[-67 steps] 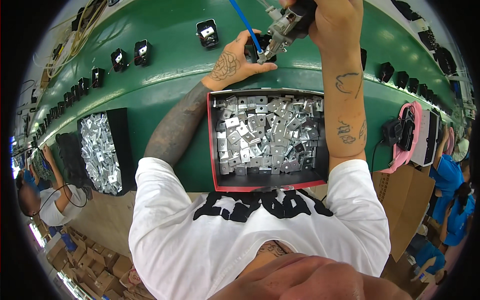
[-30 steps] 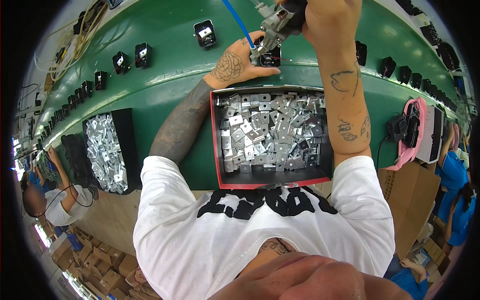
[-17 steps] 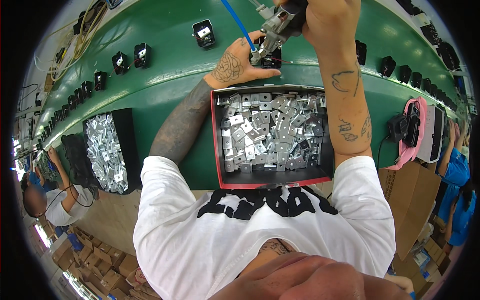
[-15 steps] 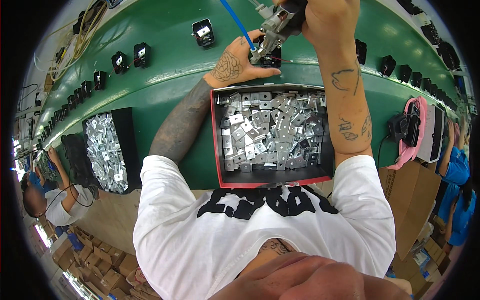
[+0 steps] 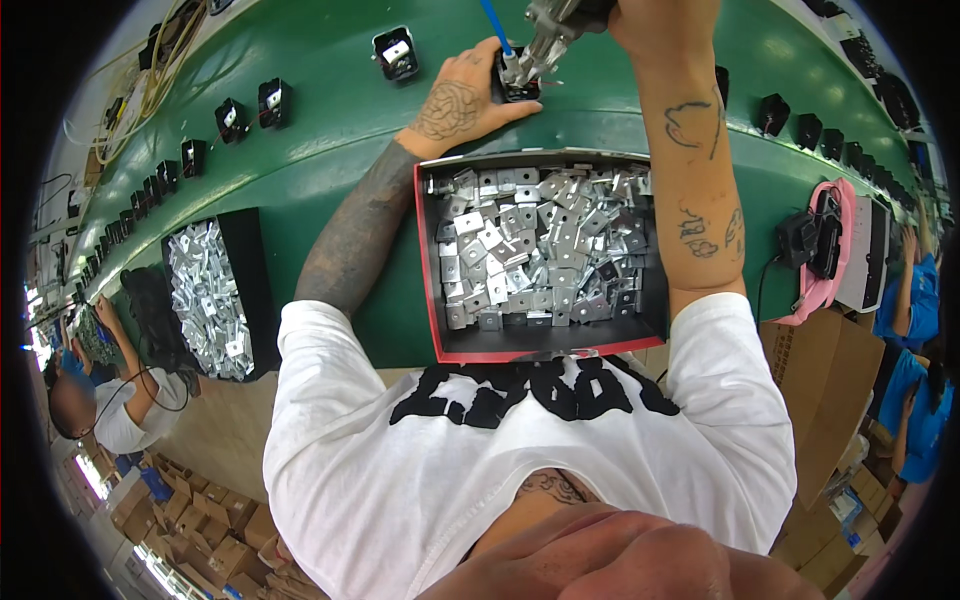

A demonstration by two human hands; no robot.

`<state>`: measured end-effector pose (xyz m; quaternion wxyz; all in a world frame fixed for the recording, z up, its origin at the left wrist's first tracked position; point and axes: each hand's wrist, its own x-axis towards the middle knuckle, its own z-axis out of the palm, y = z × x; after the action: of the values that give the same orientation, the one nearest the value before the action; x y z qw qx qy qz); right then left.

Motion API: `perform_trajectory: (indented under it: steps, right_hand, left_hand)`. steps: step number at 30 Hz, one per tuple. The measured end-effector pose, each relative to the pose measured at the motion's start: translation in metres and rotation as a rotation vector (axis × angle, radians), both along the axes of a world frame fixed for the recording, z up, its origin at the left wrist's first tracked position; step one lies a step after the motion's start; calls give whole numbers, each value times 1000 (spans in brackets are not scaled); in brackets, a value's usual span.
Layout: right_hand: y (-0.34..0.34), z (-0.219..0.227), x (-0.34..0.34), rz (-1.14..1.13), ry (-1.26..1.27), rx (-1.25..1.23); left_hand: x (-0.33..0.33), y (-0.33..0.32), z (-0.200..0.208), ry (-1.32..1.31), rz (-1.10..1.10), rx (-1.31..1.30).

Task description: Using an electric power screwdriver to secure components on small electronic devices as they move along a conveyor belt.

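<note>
My left hand (image 5: pixel 470 100) is on the green table, its thumb and fingers round a small open black plastic housing (image 5: pixel 520 92). Thin red wire sticks out at the housing's right side. At the upper edge, my right hand (image 5: pixel 660 22) grips a power screwdriver (image 5: pixel 548 38) with a silver metal head and a blue hose (image 5: pixel 494 22). Its tip reaches down into the housing; the contact point is hidden. Most of the right fingers are cut off by the frame. In front of my chest sits a black box with a red rim (image 5: pixel 430 270), full of small silver metal brackets (image 5: pixel 540 245).
Left stands another black box (image 5: pixel 250 290) with silver metal pieces. Similar black housings (image 5: pixel 396 54) line the table (image 5: pixel 330 110) on both sides. A pink strap-like object (image 5: pixel 822 260) and black device lie right. Cartons (image 5: pixel 235 550) and other people are around.
The housing, my left hand and the screwdriver have shifted slightly up and left in view. The whole view has moved a little too. Both grips stay the same.
</note>
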<state>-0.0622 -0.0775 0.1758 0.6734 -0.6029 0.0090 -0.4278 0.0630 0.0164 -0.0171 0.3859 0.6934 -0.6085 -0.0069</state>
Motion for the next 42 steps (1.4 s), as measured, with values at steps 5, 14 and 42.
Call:
perform_trajectory:
  steps: [5,14,42]
  right_hand:
    - [-27,0,4,-204,6,-117]
    - [-26,9,-1,-237,2,-71]
    - [-22,2,7,-263,26,-175]
  left_hand:
    - [4,29,22,-188,49,34]
    - [-65,85,145,-194,-198,456]
    - [-102,79,120,-421,-632,754]
